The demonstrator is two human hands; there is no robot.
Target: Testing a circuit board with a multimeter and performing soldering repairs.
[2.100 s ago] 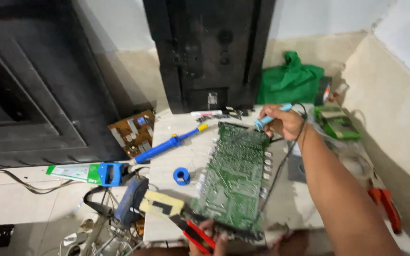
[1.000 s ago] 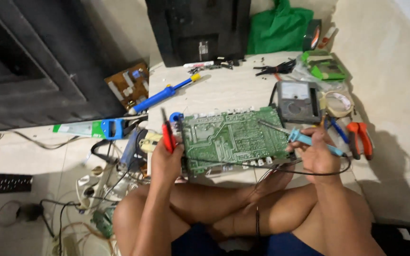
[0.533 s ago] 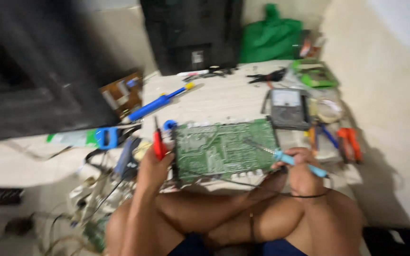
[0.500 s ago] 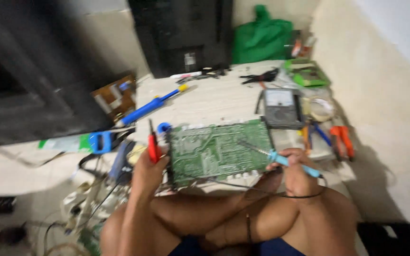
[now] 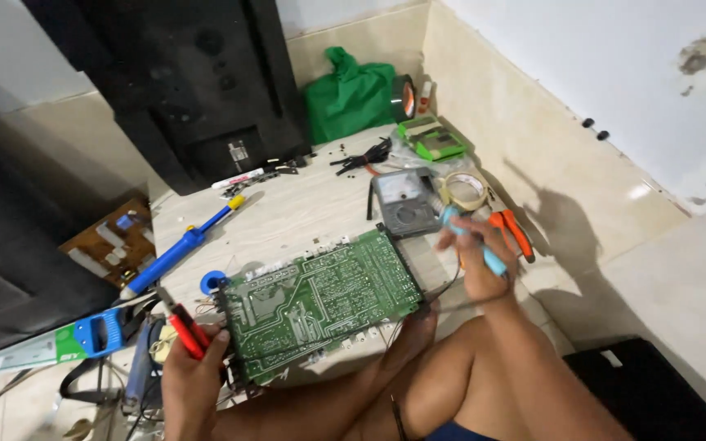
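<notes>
Person sits on floor, green board (image 5: 320, 306) propped at near edge of tiled floor (image 5: 304, 212) against legs. Left hand (image 5: 194, 371) clenched on red pliers (image 5: 183, 327), steadying board's left edge. Right hand (image 5: 475, 253) grips blue iron (image 5: 471, 237) off board's right corner, beside meter (image 5: 404, 202); tip hidden, probably hot. Risk: board slips off knee; cord snags; tip burns thigh or tape roll (image 5: 463, 189).

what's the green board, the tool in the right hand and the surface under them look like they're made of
Green circuit board: looks like rigid laminate with a matte green coating, pale tracks and print lines. Light blue tool in the right hand: handle looks like smooth plastic. Floor: pale tile or stone, slightly glossy with faint veining.
</notes>
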